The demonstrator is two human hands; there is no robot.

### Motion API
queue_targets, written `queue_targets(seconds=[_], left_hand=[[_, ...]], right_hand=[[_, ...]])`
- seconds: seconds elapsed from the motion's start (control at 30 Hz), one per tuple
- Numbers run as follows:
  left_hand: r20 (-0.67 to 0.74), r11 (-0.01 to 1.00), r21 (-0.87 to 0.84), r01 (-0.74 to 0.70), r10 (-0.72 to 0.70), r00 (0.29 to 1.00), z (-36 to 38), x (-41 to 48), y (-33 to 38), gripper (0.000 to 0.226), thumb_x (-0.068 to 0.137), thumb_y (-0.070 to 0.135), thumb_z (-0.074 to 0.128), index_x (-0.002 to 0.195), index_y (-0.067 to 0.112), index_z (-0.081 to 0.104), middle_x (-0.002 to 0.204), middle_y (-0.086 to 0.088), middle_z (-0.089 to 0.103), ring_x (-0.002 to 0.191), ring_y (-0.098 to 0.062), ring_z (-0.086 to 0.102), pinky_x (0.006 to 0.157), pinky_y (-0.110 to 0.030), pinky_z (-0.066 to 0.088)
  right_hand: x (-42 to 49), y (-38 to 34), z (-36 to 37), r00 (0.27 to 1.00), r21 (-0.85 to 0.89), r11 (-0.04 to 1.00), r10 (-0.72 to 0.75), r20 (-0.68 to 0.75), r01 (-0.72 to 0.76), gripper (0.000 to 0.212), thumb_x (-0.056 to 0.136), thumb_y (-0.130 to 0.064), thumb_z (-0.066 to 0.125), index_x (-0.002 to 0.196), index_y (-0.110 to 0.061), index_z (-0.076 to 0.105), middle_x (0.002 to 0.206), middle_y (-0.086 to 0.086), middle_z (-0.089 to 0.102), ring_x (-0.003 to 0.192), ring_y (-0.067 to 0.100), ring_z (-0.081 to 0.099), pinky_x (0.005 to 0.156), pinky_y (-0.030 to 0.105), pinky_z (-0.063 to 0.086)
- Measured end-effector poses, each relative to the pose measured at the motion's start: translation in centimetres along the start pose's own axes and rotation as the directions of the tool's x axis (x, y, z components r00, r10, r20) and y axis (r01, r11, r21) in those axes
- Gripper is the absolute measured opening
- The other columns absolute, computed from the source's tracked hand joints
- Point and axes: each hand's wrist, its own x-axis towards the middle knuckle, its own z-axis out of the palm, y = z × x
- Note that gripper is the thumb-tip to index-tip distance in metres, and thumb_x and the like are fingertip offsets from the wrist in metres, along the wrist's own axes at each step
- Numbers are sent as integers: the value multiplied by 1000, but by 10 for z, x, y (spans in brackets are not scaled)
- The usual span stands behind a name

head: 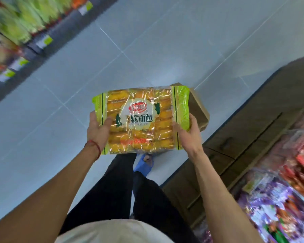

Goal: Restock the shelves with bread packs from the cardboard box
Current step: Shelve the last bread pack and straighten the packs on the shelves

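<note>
A bread pack (140,120) was held flat and face-up in mid-air between both hands, above the tiled floor (147,41) and in front of the person's legs (112,190). The left hand (97,128) was closed round the pack's left end, thumb laid across the printed front and fingers hidden beneath. The right hand (188,132) was clamped on the right end in the same way, thumb on top and fingers tucked under.

The pack was seen to be a rectangular pillow of clear, crinkled, glossy film. It was banded in green at either sealed end, labelled at the centre with a white scalloped panel and red logo, and filled with rows of golden-yellow rolls.

A thin red cord (95,146) was worn on the left wrist. The cardboard box (198,109), plain brown and matt, was partly hidden just behind the pack's right end, close by a wood-grain base cabinet (253,128). Blurred green packets (25,16) were ranged on shelving (47,41) at far left. Red and purple packets (279,199) were heaped at lower right.
</note>
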Motion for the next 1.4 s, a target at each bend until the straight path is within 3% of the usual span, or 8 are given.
queue_targets(seconds=[0.1, 0.27, 0.4, 0.67, 0.8, 0.87, 1.0, 1.4], left_hand=[[-34, 992, -100, -75, 71, 997, -35, -34, 9, 45, 99, 28, 57, 140, 24, 40, 121, 16, 52, 110, -10, 54, 95, -28, 41], [-109, 966, -169, -198, 181, 977, -94, -92, 29, 32, 97, 24, 61, 122, 35, 42, 116, 13, 61, 104, -7, 62, 98, -39, 50], [-167, 936, -206, -286, 255, 952, -136, -124, 45, 30, 94, 27, 65, 115, 41, 49, 116, 10, 66, 108, -18, 66, 94, -51, 54], [-275, 891, -196, -411, 352, 895, -199, -147, 98, 47, 91, 26, 66, 116, 58, 44, 123, 23, 57, 120, -13, 53, 108, -43, 41], [-322, 866, -182, -467, 396, 860, -222, -129, 131, 69, 95, 25, 64, 153, 29, 27, 154, 14, 36, 141, -11, 34, 117, -36, 29], [-343, 852, -177, -492, 415, 843, -234, -111, 151, 72, 96, 24, 63, 155, 21, 23, 145, 27, 29, 134, 0, 30, 113, -27, 27], [-370, 832, -130, -539, 464, 805, -261, -67, 198, 79, 87, 32, 68, 154, 22, 27, 158, 8, 32, 145, -13, 30, 120, -41, 27], [-382, 814, -119, -568, 490, 783, -313, 53, 361, 87, 91, 23, 69, 158, 24, 14, 165, 5, 16, 149, -11, 17, 122, -40, 17]], right_hand=[[-37, -27, 4, 993, -12, 994, -109, 39, 110, 48, 97, -31, 70, 142, -27, 55, 137, -2, 64, 123, 19, 63, 107, 49, 52], [-98, -70, 3, 941, 4, 949, -314, 123, 316, 34, 99, -24, 69, 113, -54, 59, 120, -15, 73, 112, 9, 71, 104, 49, 55], [-131, -94, 8, 892, 26, 914, -401, 208, 405, 31, 98, -37, 69, 126, -48, 62, 127, -13, 72, 120, 13, 68, 106, 53, 53], [-156, -159, 37, 851, 127, 875, -483, 206, 467, 50, 99, -35, 68, 146, -38, 52, 138, -13, 65, 130, 12, 60, 112, 50, 49], [-146, -201, 58, 821, 163, 851, -524, 226, 499, 44, 99, -34, 68, 139, -48, 53, 138, -12, 64, 126, 11, 64, 107, 50, 53], [-135, -228, 71, 805, 156, 835, -550, 222, 528, 47, 99, -35, 68, 141, -48, 51, 138, -14, 63, 126, 9, 63, 108, 49, 53], [-106, -288, 97, 770, 183, 792, -609, 190, 582, 51, 100, -35, 67, 145, -46, 46, 141, -14, 60, 128, 10, 62, 106, 49, 54], [-17, -474, 151, 662, 240, 665, -742, 105, 707, 52, 98, -22, 72, 144, -37, 52, 138, -9, 65, 128, 14, 62, 106, 49, 54]])
